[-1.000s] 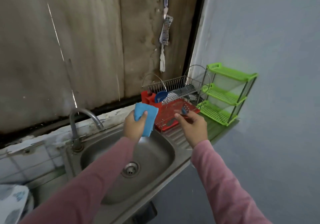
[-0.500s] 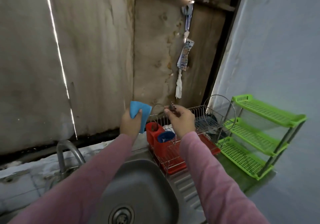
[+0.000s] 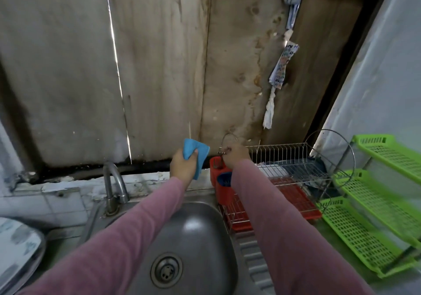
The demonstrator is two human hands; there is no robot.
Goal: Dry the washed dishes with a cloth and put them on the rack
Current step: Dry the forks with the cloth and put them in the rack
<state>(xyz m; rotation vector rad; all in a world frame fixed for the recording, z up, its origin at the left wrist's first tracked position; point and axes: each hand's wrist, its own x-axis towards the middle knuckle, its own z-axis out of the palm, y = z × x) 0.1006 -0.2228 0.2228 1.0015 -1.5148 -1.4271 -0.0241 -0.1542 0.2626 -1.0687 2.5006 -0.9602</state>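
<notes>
left hand (image 3: 184, 168) grips blue cloth (image 3: 200, 155) | right hand (image 3: 235, 157) pinches small metal item (image 3: 222, 151), perhaps cutlery, above red holder (image 3: 224, 194)

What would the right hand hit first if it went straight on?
Probably the dish rack's wire loop, just beyond the right hand and its small metal utensil; then the wooden wall. Depth is unclear.

Glossy metal sink (image 3: 205, 224), chromed wire rack (image 3: 293, 158), soft blue cloth (image 3: 197, 155), perforated green plastic shelf (image 3: 373, 206), stained wooden wall (image 3: 159, 67).

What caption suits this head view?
Left hand grips blue cloth; right hand holds small metal utensil above red plastic cutlery holder.
</notes>
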